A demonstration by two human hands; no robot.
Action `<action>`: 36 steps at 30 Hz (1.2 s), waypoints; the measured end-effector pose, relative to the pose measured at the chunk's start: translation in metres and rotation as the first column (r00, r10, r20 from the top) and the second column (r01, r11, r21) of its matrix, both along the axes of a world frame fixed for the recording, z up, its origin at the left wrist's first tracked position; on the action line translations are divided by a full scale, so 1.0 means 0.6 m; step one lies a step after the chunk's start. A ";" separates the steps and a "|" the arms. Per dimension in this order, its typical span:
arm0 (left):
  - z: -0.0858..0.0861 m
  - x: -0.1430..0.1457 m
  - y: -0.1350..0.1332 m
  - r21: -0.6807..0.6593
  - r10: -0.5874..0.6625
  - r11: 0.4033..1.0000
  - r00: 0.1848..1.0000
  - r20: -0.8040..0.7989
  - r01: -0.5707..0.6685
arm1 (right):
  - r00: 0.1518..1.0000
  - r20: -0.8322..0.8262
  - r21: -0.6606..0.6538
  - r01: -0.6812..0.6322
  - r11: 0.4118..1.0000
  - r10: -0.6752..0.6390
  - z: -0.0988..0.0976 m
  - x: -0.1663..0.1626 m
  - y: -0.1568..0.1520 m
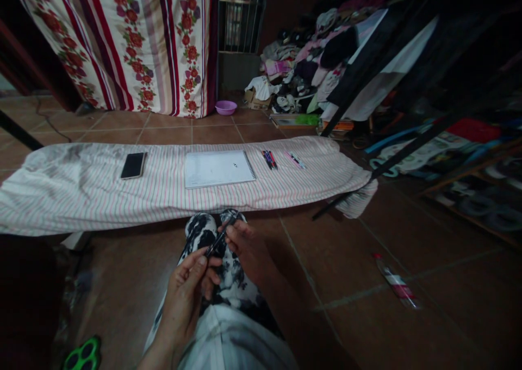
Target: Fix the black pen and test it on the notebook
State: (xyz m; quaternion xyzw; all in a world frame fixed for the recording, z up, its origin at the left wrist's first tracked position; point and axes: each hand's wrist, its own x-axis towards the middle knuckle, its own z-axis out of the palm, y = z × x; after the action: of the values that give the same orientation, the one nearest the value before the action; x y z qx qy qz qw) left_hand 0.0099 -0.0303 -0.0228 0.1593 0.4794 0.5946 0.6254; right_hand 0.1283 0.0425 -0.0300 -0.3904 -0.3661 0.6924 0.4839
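Above my lap, a dark pen point(217, 242) slants up to the right between both hands. My left hand point(190, 277) pinches its lower end with thumb and fingers. My right hand point(244, 245) grips the upper end. Beyond my knees, a spiral notepad point(216, 170) lies on the striped cloth point(163, 196), showing a mostly blank page with a small dark mark at its right. Right of the notepad rest several dark and red pens point(269, 160), and farther right some pink and pale pens point(296, 160). A phone point(134, 165) with a dark screen lies at the left.
A plastic bottle point(397, 283) lies on the tiled floor at the right. Dark poles point(342, 196) slant up from the cloth's right end. A purple basin point(225, 107) and a heap of clothes point(302, 71) are behind. A green object point(84, 353) sits at lower left.
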 end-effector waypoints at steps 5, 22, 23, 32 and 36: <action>0.003 0.002 0.001 -0.061 0.009 0.998 0.998 0.065 -0.005 | 0.998 -0.032 0.013 -0.061 0.998 0.061 -0.006 0.007 -0.002; 0.010 0.001 0.012 -0.083 -0.035 0.996 0.998 0.052 0.040 | 0.996 -0.086 -0.057 -0.021 0.998 0.016 -0.008 0.011 0.000; 0.011 0.000 0.013 -0.079 -0.038 0.996 0.998 0.055 0.042 | 0.996 -0.089 -0.061 -0.033 0.998 0.028 -0.007 0.011 -0.001; 0.009 -0.001 0.012 -0.077 -0.037 0.996 0.998 0.059 0.041 | 0.998 -0.063 -0.041 -0.030 0.999 0.028 -0.010 0.008 0.002; 0.010 -0.003 0.012 -0.077 -0.028 0.997 0.998 0.055 0.032 | 0.998 -0.048 0.002 -0.043 0.999 0.043 -0.026 0.005 0.002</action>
State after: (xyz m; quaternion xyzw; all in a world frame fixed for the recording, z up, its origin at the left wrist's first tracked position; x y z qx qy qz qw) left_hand 0.0081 -0.0231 -0.0166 0.1257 0.4829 0.5702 0.6526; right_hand 0.1313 0.0439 -0.0457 -0.3656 -0.3629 0.7117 0.4776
